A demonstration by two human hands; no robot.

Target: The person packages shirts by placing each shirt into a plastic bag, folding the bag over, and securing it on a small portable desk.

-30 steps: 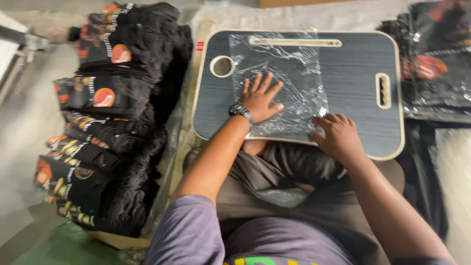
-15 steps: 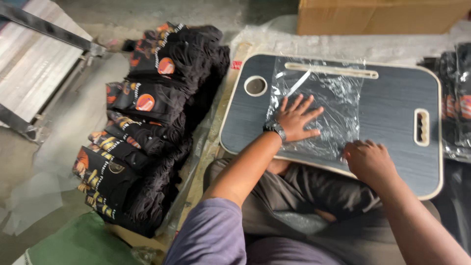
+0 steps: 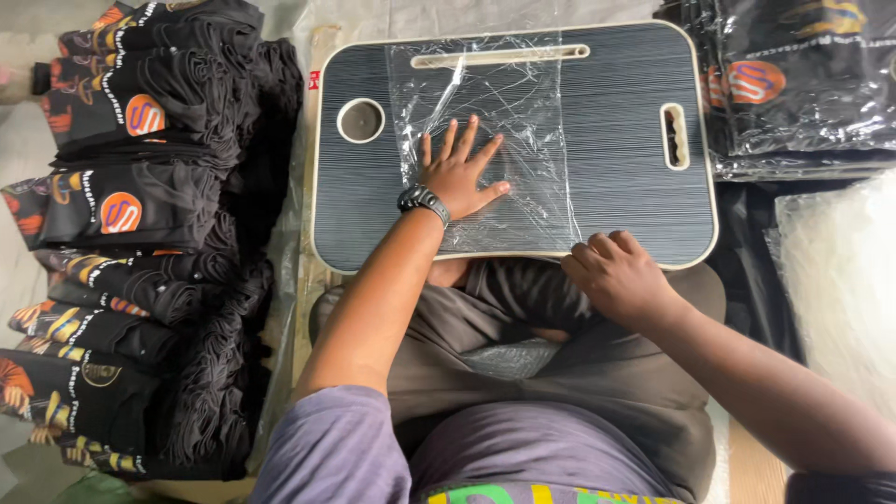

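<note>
A clear plastic bag (image 3: 518, 112) lies flat on a dark striped lap tray (image 3: 616, 131) that rests across my knees. My left hand (image 3: 457, 173), with a black watch at the wrist, presses flat on the bag with fingers spread. At the tray's near edge my right hand (image 3: 621, 275) is curled by the bag's lower right corner; I cannot tell if it pinches the plastic.
Folded black garments with orange round prints (image 3: 140, 215) are stacked on my left. Bagged black garments (image 3: 793, 84) lie at the upper right, with more clear plastic (image 3: 840, 271) below them. The tray has a round cup hole (image 3: 361, 120) and a handle slot (image 3: 674, 136).
The view has swung from the left-hand pile to centre on the tray. My left hand stays flat on the bag and my right hand stays at the tray's near edge.
</note>
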